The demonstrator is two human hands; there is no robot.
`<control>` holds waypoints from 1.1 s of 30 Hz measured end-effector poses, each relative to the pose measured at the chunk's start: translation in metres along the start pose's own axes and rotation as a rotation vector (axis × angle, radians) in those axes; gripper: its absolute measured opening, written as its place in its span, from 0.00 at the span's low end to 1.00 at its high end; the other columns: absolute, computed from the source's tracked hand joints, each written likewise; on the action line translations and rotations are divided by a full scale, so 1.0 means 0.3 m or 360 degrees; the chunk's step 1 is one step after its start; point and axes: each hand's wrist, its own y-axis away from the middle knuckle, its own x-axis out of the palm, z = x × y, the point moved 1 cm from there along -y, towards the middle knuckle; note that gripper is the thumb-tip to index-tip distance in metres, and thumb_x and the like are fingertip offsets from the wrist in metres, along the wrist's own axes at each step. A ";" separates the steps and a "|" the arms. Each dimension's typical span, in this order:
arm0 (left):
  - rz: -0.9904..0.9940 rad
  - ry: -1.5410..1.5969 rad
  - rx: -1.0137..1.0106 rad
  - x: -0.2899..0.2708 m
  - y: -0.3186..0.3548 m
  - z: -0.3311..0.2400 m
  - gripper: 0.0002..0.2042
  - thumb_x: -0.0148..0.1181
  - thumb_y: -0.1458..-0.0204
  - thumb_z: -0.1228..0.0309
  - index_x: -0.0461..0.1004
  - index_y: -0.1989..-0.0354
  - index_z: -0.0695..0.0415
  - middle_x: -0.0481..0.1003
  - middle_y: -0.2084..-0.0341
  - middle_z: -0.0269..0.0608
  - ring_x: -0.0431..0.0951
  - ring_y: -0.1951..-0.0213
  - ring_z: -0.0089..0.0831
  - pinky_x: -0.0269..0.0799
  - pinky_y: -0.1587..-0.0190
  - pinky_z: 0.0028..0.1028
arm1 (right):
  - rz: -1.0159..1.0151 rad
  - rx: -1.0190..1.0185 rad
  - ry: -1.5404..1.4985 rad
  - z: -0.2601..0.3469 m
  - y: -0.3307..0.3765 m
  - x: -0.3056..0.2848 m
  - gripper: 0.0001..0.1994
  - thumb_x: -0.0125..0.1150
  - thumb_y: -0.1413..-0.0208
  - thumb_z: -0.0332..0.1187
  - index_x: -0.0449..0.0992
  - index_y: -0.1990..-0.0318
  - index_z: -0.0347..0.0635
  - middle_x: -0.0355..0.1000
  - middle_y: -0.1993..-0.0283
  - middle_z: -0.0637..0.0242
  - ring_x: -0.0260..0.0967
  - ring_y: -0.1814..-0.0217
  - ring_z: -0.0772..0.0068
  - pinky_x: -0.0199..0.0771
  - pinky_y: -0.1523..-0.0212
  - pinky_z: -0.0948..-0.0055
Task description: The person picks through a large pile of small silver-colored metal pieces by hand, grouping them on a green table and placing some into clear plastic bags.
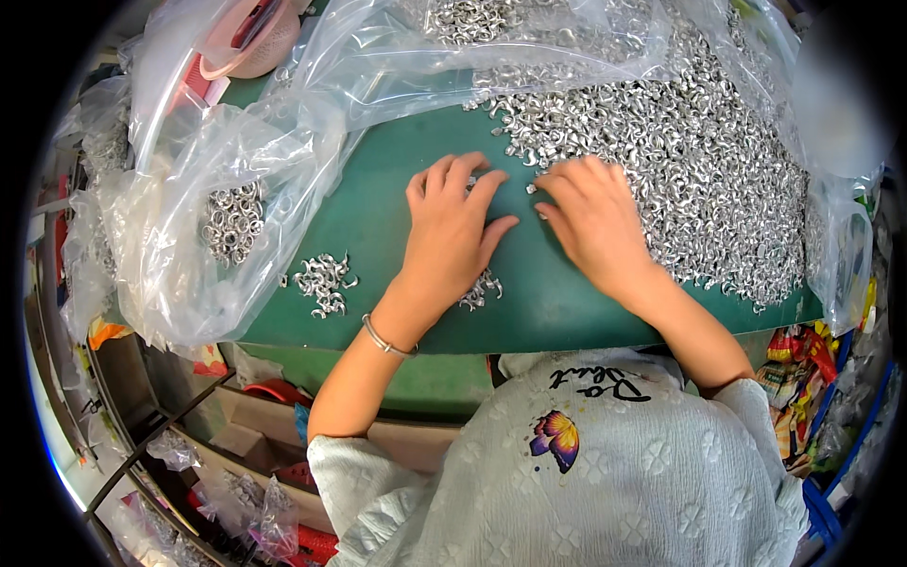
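Note:
My left hand (pixel 448 222) rests over the green tabletop (pixel 368 203), its fingers curved and apart, thumb held out. A small curved silver metal piece (pixel 470 183) shows by its fingers. Opposite it, my right hand (pixel 597 222) has its fingers bent and its thumb apart, slightly blurred, at the edge of a big heap of silver metal pieces (pixel 718 180). One small metal piece (pixel 531 189) is at its fingertips; whether they touch it I cannot tell. Under my left wrist lies a small pile of pieces (pixel 484 291), partly hidden. Another small pile (pixel 324 283) sits farther left.
Clear plastic sheeting (pixel 378 85) covers the far side, and a plastic bag with silver rings (pixel 232 225) lies at the left. At the far left stands a pink basket (pixel 255 47). Below the table's front edge are drawers (pixel 250 430) and colourful packages (pixel 794 364).

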 end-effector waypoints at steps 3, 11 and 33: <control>0.0049 -0.0035 -0.0033 0.014 0.001 0.043 0.11 0.62 0.53 0.76 0.72 0.59 0.57 0.69 0.56 0.42 0.68 0.50 0.43 0.58 0.46 0.39 | 0.0056 -0.0079 -0.0086 0.034 -0.016 0.078 0.09 0.59 0.54 0.26 0.72 0.63 0.39 0.66 0.61 0.61 0.63 0.55 0.60 0.65 0.56 0.65; 0.0004 -0.0033 -0.0057 -0.025 0.030 0.057 0.12 0.58 0.51 0.76 0.70 0.56 0.58 0.67 0.54 0.43 0.66 0.48 0.44 0.55 0.42 0.47 | -0.0145 0.0071 -0.0552 0.054 -0.040 0.058 0.10 0.55 0.57 0.21 0.70 0.64 0.36 0.66 0.60 0.57 0.65 0.55 0.56 0.67 0.56 0.62; 0.0092 -0.0190 0.0026 0.016 -0.005 0.039 0.14 0.63 0.52 0.73 0.69 0.58 0.56 0.67 0.55 0.42 0.66 0.47 0.43 0.58 0.46 0.44 | 0.0103 0.0030 0.0418 -0.109 0.021 -0.026 0.20 0.64 0.52 0.29 0.72 0.49 0.47 0.64 0.42 0.62 0.57 0.35 0.56 0.57 0.41 0.54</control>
